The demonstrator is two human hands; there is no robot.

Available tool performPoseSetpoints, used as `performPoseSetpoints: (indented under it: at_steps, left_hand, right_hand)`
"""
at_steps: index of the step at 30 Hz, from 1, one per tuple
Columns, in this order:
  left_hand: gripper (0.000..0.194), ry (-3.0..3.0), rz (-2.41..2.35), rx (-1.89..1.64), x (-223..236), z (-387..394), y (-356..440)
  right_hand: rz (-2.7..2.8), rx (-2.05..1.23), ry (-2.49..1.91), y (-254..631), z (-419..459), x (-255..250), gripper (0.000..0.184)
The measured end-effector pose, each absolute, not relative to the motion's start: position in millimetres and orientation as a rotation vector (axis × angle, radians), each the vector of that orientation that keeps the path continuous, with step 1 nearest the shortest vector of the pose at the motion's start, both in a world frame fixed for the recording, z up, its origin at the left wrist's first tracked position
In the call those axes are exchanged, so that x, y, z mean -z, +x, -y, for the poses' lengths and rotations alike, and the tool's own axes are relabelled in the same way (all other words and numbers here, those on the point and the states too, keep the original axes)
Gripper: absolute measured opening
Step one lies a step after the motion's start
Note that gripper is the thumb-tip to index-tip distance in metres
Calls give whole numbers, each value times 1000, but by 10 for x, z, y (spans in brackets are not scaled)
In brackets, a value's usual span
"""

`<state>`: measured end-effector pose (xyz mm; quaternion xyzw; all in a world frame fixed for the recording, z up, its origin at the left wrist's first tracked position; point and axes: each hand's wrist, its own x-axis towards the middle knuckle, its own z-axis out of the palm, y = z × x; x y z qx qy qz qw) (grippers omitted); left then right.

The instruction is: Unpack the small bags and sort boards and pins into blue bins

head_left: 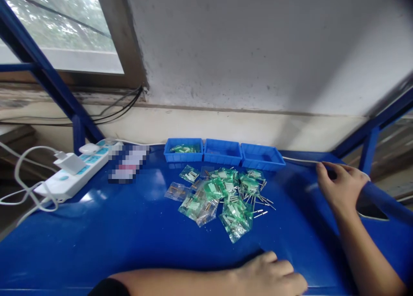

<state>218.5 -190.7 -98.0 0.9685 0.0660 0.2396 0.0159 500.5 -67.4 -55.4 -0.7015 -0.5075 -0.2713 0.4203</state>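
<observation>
My right hand (343,185) is at the right edge of the blue table, thumb and fingertips pinched together where a thin white cable (301,160) runs into them. Low in the picture, near the table's front edge, rests my left hand (274,275). Its fingers curl downward and hide whatever might be under them. Beyond it lies a pile of small clear and green plastic bags (237,216) with slim metal parts inside. Several loose metal pins (266,201) lie at the pile's right side. Bags at the left of the pile hold brass-coloured pieces (177,192).
Three blue bins stand in a row by the wall: the left bin (183,157) holds green bags, beside the middle bin (222,158) and right bin (263,162). A white power strip (93,164) with a charger (69,162) and a blurred flat item (129,164) lie left. Blue frame bars (48,76) flank the table.
</observation>
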Motion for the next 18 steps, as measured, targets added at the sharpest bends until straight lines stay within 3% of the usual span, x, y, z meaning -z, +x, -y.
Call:
performPoseSetpoints:
  at_steps: [2,5,7,10,13,18]
  left_hand:
    - [8,2851,-239,-740,839,1757,2019]
    - [22,2293,-586,-746,587,1423,1560]
    - [24,1815,-906,-761,492,1220,1224]
    - [33,1302,-999,-861,472,1071,862]
    - [34,1196,-961,-950,510,1078,748]
    - [17,1505,-1050,-928,570,1116,772]
  right_hand:
    - [1354,648,-1659,4522,778,366,32]
    - [1640,205,-1361,3683,962,186,19]
    - [1956,-1,-1120,3177,1053,168,19]
    - [2212,-177,-923,2678,1136,280,25]
    - [2262,-267,-892,2497,1199,463,18]
    - [2254,-241,-920,2518,1242,593,11]
